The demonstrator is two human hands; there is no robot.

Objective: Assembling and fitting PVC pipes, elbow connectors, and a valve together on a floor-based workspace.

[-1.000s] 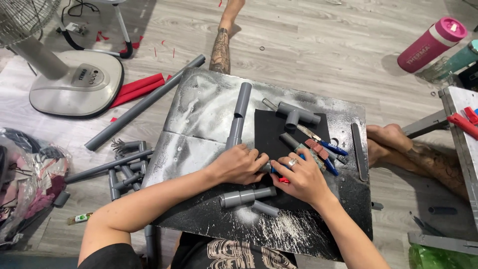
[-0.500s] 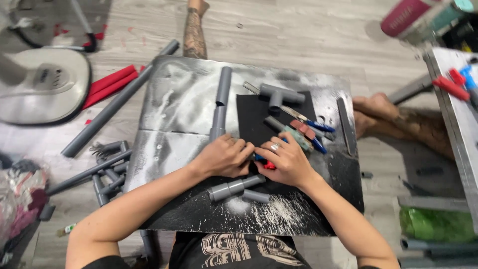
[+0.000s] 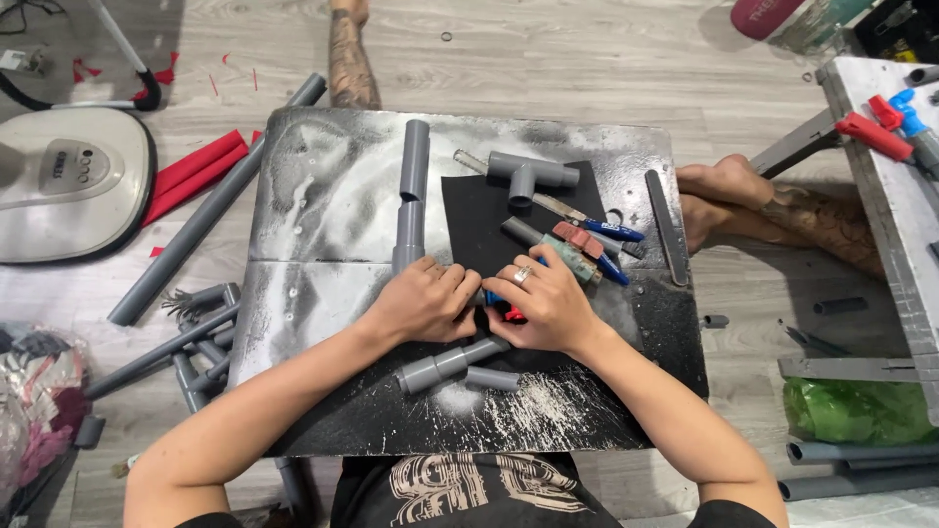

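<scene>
Hands are pressed together at the near middle of the dark, dusty tabletop (image 3: 323, 225), the left hand (image 3: 423, 301) and the right hand (image 3: 544, 305) meeting over a small red-and-blue tool (image 3: 507, 311) of which only slivers are seen between them. The fingers of both hands are curled tight around that small thing; what exactly is gripped beneath them cannot be told, since it is almost wholly hidden. The work seems to be kept low against the tabletop, probably so that the surface steadies it. Just near of the hands a short grey pipe piece (image 3: 452, 362) lies flat, with a loose stub (image 3: 492, 377) beside it and white dust scattered around. A black sheet (image 3: 479, 210) is spread just beyond the hands, perhaps as a working mat; a grey tee fitting (image 3: 528, 174) and several pens and cutters (image 3: 587, 249) are laid on it within easy reach. A longer grey pipe (image 3: 411, 191) is laid lengthwise at its left. Further pipes (image 3: 201, 220) are left on the floor at the left.
</scene>
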